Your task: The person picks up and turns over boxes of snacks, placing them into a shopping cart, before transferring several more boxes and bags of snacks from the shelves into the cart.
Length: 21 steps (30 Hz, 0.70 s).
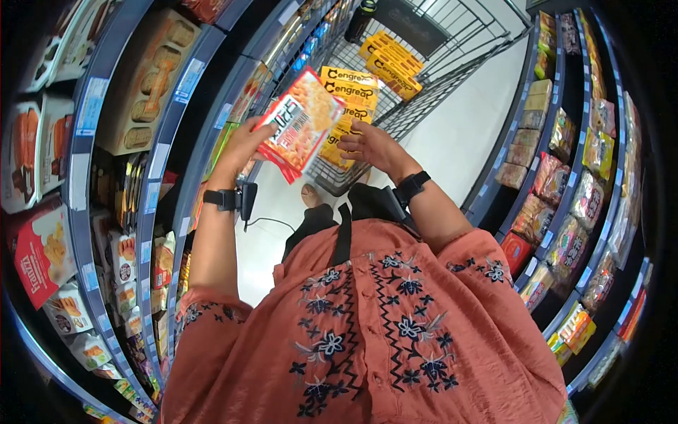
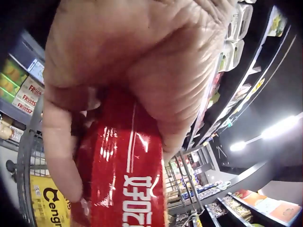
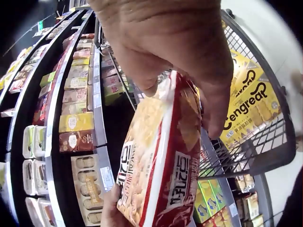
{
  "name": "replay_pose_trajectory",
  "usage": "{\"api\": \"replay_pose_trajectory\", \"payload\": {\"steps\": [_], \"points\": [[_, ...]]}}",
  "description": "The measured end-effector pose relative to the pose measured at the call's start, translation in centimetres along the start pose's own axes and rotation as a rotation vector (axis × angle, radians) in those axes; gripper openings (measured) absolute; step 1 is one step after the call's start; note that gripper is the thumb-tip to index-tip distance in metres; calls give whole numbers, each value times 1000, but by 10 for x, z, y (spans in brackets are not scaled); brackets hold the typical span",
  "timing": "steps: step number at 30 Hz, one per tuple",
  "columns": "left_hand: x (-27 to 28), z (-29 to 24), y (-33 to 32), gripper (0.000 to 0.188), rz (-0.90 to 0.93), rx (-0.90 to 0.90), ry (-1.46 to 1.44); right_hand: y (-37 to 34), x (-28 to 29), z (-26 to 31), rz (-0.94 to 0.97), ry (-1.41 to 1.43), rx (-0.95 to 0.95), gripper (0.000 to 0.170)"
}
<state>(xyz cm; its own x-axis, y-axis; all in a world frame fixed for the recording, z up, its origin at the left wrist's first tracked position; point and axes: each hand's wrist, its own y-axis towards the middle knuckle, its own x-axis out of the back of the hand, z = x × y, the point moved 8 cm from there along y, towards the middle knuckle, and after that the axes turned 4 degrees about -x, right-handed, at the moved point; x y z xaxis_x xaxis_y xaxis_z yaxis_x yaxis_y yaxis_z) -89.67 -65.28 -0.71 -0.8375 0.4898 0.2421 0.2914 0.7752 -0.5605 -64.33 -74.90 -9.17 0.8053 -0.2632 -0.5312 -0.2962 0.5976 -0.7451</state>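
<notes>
My left hand (image 1: 244, 150) grips a red and white biscuit packet (image 1: 305, 121) by its left end, thumb on the front. In the left wrist view the packet's red side (image 2: 125, 156) shows under the curled fingers. My right hand (image 1: 378, 148) hovers just right of the packet, fingers loosely bent and holding nothing. In the right wrist view that hand (image 3: 170, 35) overlaps the packet's top corner. Below both hands, several yellow Cengrear boxes (image 1: 352, 90) lie in the wire shopping cart (image 1: 409, 27).
More yellow boxes (image 1: 392, 67) and a dark bottle (image 1: 361, 21) sit farther forward in the cart. Shelves (image 1: 88, 113) of packaged snacks run close along the left. Another stocked shelf (image 1: 540, 180) lines the right, past a strip of pale floor (image 1: 455, 145).
</notes>
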Motion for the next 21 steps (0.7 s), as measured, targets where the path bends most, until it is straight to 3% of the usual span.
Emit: {"api": "replay_pose_trajectory", "payload": {"steps": [4, 5, 8, 9, 12, 13, 18, 21], "points": [[20, 0, 51, 60, -178, -141, 314, -4, 12, 12, 38, 17, -4, 53], [23, 0, 65, 58, -239, -247, 372, -5, 13, 15, 35, 19, -10, 52], [18, 8, 103, 48, -295, -325, 574, -9, 18, 21, 45, 17, -12, 50], [6, 6, 110, 52, -190, -301, 590, -11, 19, 23, 51, 15, -11, 49], [-13, -14, 105, 55, -233, -323, 794, -14, 25, 26, 64, 17, -21, 47], [-22, -26, 98, 56, -222, -238, 888, -15, 27, 27, 63, 31, -26, 46], [-34, -27, 112, 55, -307, -288, 928, -22, 41, 32, 29, 18, -25, 48], [-40, -28, 122, 54, -312, -265, 929, -18, 46, 39, -15, -484, 179, 48]]}}
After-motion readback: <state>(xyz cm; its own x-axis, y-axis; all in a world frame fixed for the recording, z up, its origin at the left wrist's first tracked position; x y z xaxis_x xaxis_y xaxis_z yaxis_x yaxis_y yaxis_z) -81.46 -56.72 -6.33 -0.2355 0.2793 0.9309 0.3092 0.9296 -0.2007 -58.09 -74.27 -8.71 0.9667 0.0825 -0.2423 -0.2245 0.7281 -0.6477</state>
